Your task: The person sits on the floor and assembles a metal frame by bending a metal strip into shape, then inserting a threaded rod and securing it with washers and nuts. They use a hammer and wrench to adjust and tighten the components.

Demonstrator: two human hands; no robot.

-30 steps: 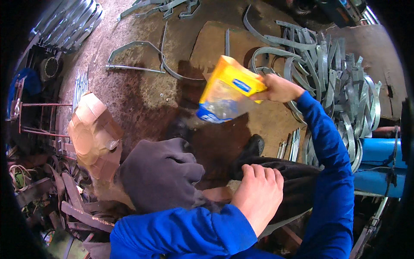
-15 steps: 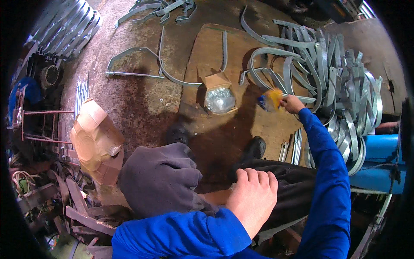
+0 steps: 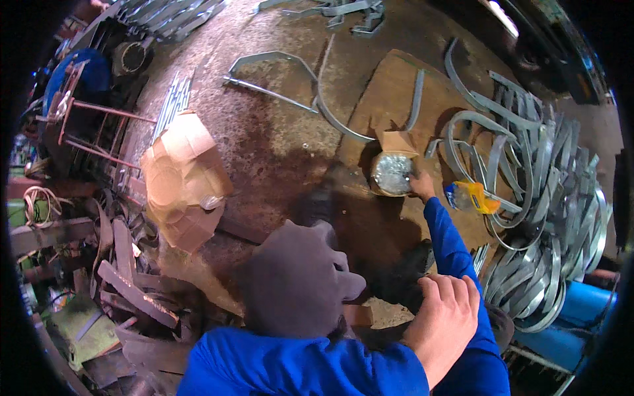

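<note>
My right hand (image 3: 421, 185) reaches to the right side of a small open cardboard box (image 3: 398, 141). Its fingertips are at the shiny metal pieces in clear plastic (image 3: 391, 173) inside; whether they grip any is hidden. To the right of that hand lies a yellow and blue packet (image 3: 473, 197), apart from it. My left hand (image 3: 445, 323) lies closer to me, its back turned up, over my right forearm in this view. The fingers are bent and close together, with their tips and anything in them out of sight.
Bent grey metal straps (image 3: 528, 152) are heaped at the right, beside a blue cylinder (image 3: 581, 310). A flattened cardboard carton (image 3: 185, 181) lies left, near metal rods (image 3: 173, 99). A strap frame (image 3: 274, 56) lies ahead. Scrap (image 3: 135, 294) fills the lower left.
My right hand has let go of the yellow and blue packet and moved left to the box. The packet now lies by the straps. The whole view has shifted and turned.
</note>
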